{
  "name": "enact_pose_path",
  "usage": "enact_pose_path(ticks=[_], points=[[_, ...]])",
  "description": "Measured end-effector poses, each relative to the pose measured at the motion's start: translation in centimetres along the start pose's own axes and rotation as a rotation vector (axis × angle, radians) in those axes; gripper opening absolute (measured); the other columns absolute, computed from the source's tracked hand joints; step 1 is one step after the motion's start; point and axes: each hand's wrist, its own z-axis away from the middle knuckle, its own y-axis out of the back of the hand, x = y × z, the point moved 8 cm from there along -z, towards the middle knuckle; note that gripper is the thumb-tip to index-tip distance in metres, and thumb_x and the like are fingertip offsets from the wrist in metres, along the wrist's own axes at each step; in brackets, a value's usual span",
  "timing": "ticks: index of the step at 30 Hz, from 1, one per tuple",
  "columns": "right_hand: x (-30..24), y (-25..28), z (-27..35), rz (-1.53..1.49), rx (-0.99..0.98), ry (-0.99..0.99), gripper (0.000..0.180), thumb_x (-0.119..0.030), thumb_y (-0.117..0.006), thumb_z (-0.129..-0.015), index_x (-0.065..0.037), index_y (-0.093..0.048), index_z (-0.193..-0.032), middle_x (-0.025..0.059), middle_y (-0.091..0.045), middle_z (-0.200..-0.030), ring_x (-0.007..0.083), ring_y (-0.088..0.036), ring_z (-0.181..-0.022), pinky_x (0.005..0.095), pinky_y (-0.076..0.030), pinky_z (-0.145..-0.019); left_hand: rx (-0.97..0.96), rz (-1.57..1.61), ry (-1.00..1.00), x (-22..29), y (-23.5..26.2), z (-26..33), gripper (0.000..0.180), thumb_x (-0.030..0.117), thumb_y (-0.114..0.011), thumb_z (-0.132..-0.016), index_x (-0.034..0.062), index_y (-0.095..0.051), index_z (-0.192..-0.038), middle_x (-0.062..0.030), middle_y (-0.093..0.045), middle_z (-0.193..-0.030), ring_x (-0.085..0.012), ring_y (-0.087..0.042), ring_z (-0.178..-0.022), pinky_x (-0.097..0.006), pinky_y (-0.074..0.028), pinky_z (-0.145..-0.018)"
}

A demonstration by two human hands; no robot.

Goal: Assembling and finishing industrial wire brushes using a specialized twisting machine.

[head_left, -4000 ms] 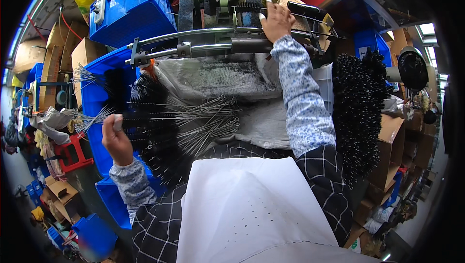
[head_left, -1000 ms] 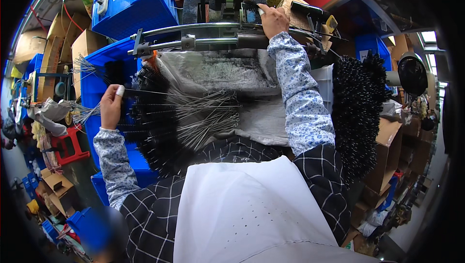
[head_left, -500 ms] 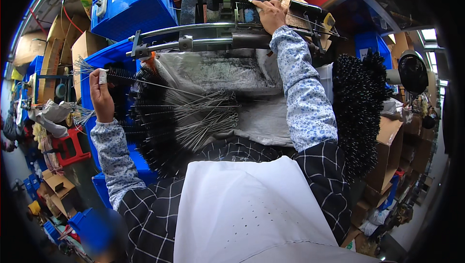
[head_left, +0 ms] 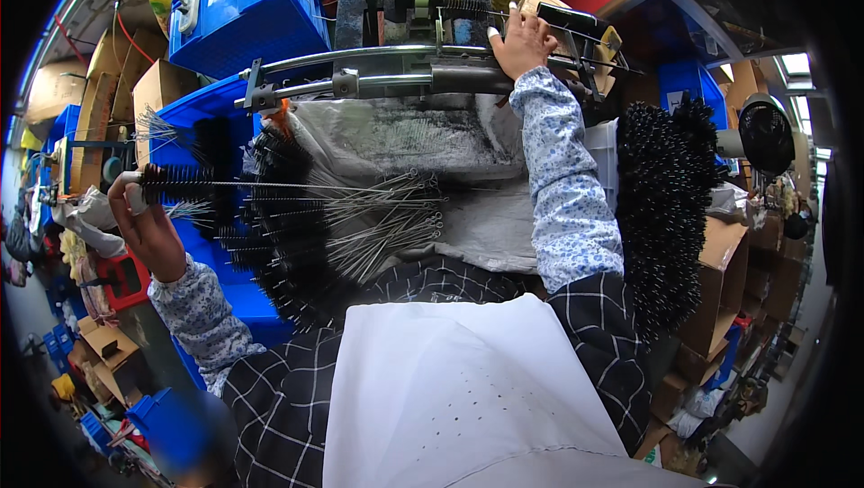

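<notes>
Wire brush (head_left: 180, 184), now farther left, left hand (head_left: 151, 232) pinching its bristled end, right hand (head_left: 524, 47) — grip unclear

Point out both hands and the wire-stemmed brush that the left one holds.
Left hand (head_left: 151, 234): head view, mid-hand.
Right hand (head_left: 524, 45): head view, back of hand.
Wire-stemmed brush (head_left: 180, 184): head view, black bristles.

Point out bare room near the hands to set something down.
Grey cloth lies bare between the wire loops and right sleeve, and farther up, below the metal rods, though smudged. Crowded: left, black brushes fanning out by the left hand; right of that sleeve, another brush pile.
</notes>
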Motion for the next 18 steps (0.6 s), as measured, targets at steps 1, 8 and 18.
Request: enact_pose_path(ticks=[1,8,18], points=[[0.0,0.0,0.2,0.008,0.036,0.025,0.048,-0.032,-0.049,-0.075,-0.014,-0.042,-0.118,0.007,-0.044,-0.114,0.023,-0.036,-0.106,0.0483,-0.025,-0.085,0.003,-0.097,-0.024,0.2,0.2,0.1,0.019,0.016,-0.041,-0.087,0.0011,-0.046,-0.098,-0.0075,-0.051,-0.092,-0.0139,-0.05,-0.083,-0.026,-0.039,-0.076],[-1.1,-0.7,-0.2,-0.341,0.111,0.041,0.039,-0.021,-0.053,-0.072,-0.012,-0.051,-0.11,0.0053,-0.053,-0.104,0.0212,-0.05,-0.096,0.0436,-0.034,-0.08,-0.049,0.037,-0.017,1.4,-2.6,0.6,0.019,0.016,-0.042,-0.086,0.0017,-0.045,-0.098,-0.0076,-0.052,-0.091,-0.0129,-0.05,-0.082,-0.024,-0.039,-0.075],[-3.7,-0.8,0.1,-0.326,0.153,0.072,0.036,-0.018,-0.054,-0.072,-0.011,-0.053,-0.107,0.0053,-0.054,-0.102,0.0201,-0.051,-0.092,0.0422,-0.035,-0.076,0.109,-0.095,-0.096,2.0,3.7,1.2,0.019,0.0,-0.046,-0.081,-0.005,-0.046,-0.099,-0.0139,-0.046,-0.098,-0.0212,-0.051,-0.086,-0.027,-0.046,-0.071]])
